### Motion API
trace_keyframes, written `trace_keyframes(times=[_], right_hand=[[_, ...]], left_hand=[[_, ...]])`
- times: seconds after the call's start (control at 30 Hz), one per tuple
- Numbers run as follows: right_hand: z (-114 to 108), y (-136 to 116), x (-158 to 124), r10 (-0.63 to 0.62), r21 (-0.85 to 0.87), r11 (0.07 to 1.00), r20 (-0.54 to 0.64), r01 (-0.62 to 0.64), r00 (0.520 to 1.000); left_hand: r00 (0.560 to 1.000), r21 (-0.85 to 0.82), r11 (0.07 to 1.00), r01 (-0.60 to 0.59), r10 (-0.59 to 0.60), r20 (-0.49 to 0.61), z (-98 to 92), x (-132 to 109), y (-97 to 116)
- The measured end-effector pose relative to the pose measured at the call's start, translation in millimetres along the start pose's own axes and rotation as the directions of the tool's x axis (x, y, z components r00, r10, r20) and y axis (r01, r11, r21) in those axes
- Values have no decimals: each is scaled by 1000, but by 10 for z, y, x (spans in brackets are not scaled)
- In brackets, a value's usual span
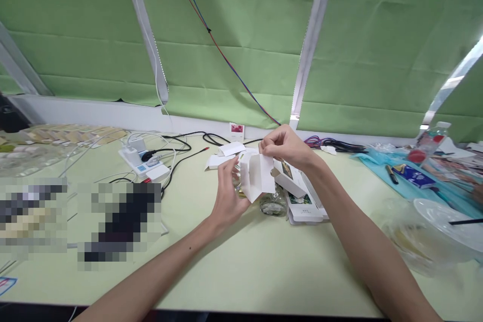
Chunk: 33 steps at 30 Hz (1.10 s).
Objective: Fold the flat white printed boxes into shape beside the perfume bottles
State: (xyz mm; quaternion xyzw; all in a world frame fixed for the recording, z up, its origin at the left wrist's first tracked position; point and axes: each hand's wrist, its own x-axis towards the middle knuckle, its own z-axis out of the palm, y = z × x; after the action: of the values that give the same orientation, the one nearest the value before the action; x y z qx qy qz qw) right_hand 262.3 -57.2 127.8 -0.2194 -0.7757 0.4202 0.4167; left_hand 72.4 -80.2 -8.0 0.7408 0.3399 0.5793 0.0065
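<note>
A small white paper box with its flaps open is held up over the middle of the table. My left hand supports it from the left and below, fingers curled round its side. My right hand pinches the upper edge of the box from above. Just beneath the box sits a clear glass or plastic container. White printed boxes lie to the right of it, partly behind my right forearm. Behind my left hand are more white box pieces.
At the left, a white power strip holds plugs and cables. A small picture card stands at the back. On the right are a clear lidded bowl, a blue plastic sheet, a marker and a bottle.
</note>
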Motion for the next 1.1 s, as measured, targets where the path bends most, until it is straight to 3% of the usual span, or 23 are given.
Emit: trace_keyframes(times=[0.17, 0.4, 0.73, 1.1], right_hand=[[-9, 91, -19, 13, 29, 999, 75, -15, 997], [-31, 103, -44, 10, 47, 999, 103, -15, 995], [44, 88, -49, 15, 68, 997, 168, -27, 986], [120, 84, -49, 49, 59, 997, 154, -58, 987]], left_hand=[[994, 12, 1000, 20, -21, 103, -21, 11, -10], [960, -64, 998, -22, 39, 279, -48, 29, -5], [962, -132, 988, -84, 115, 247, -53, 49, 5], [973, -206, 973, -107, 145, 179, -31, 41, -10]])
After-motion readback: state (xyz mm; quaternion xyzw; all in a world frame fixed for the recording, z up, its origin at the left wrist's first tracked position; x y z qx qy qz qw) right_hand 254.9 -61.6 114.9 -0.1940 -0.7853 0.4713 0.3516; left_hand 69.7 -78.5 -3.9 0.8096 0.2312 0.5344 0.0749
